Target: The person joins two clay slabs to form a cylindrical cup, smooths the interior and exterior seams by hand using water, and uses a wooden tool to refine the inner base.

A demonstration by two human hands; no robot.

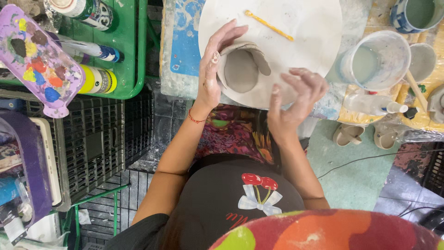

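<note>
Largest first: round white board (305, 28) on a spattered worktable, bearing a low grey clay bowl form (240, 69) with soft, uneven walls near its front edge. Beside that to the right, clear plastic jug of cloudy water (373, 60), well apart from the clay. At far left, purple paint-smeared palette (37, 60) over a green tray of paint tubes (134, 69). Left hand (212, 69) pressed flat against the outer left wall of the clay, fingers extended and together, cupping rather than clenching. Right hand (296, 99) just beside the clay's right side, fingers spread and loosely curled, holding nothing, apparently not touching. Smallest: thin yellow modelling stick (269, 25) lying loose on the board behind the clay. Likely risk: wall pushed out of round or collapsing inward, with support on one side only; thin rim tearing under slippery, slip-coated fingers; seam at the overlapping flap splitting if pressed unevenly.
</note>
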